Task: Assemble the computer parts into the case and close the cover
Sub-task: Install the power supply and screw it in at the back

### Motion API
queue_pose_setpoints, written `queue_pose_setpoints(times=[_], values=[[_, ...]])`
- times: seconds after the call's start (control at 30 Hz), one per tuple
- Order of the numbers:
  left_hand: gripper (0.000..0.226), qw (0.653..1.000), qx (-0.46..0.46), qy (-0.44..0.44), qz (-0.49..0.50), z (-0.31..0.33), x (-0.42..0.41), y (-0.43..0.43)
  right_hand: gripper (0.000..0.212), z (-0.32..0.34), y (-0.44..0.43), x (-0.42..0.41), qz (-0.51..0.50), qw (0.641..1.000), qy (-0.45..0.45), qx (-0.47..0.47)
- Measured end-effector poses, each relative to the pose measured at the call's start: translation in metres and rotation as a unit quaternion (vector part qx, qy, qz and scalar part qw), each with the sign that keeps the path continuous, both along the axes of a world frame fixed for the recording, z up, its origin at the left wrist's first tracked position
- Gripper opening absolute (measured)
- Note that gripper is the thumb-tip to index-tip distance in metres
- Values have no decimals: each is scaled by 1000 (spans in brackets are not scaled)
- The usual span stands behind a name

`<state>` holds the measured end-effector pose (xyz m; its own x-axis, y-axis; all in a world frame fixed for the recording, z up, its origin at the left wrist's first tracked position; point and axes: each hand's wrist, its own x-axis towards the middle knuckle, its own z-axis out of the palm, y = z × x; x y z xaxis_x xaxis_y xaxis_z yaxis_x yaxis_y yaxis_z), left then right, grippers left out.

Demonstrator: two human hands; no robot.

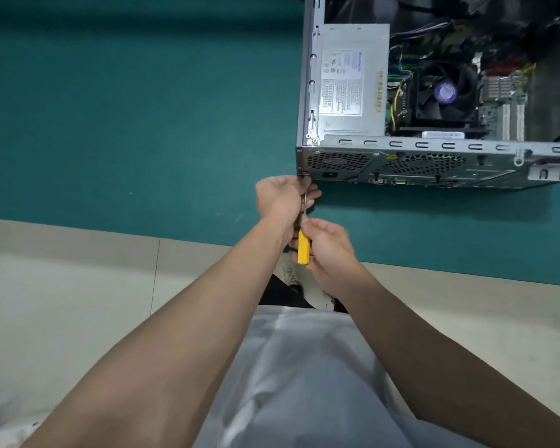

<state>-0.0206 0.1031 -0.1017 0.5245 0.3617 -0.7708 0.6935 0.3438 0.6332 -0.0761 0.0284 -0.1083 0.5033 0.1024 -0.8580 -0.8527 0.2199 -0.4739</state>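
My right hand (328,250) is wrapped tight round the grip of the slim yellow-handled screwdriver (303,247), thumb along the top; the bare steel shaft runs straight away from it, toward the left hand (282,197). That hand sits just ahead of the right one, back to the camera, its fingers (311,193) curled round the shaft near the tip, so both hands are closed on the same tool.

The tip end reaches the near left corner of the grey sheet-metal computer case (434,163), which touches the left hand's fingertips; from here I cannot tell whether the tip is seated in a screw. The case lies on its side just beyond both hands and stretches away to their right, open face up, perforated rear panel turned toward me.

Inside it, beyond the left hand, sits the boxy silver power supply with a white label (353,79); further right of that is the black square cooler fan with a purple hub (445,90), then the green circuit board (505,88).

Under hands and case spreads the teal felt mat (143,124); nearer me than the hands are pale floor tiles (62,302) and a light grey shirt (304,383).
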Motion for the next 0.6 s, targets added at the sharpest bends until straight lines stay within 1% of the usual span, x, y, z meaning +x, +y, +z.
queue_pose_setpoints(times=[0.13,0.2,0.3,0.4,0.5,0.57,0.6], values=[[12,1000,7,0,0,0,-1,1,22,-4,2,3,-63,994,20,89],[11,1000,-20,1,-8,-1,-1,2,20,-6,1,2,-90,988,29,124],[11,998,-62,9,-26,-1,0,7,11,-7,5,-4,-112,982,23,151],[8,999,-44,9,-25,-4,1,9,8,-8,2,-12,-87,986,10,144],[8,1000,-23,7,-8,-6,-1,6,15,-10,-4,-15,-38,995,19,92],[7,1000,-24,4,-3,-8,-1,5,14,-10,-6,-14,-46,996,21,76],[7,1000,-29,2,-7,-8,-2,5,13,-9,-6,-14,-59,994,23,86]])
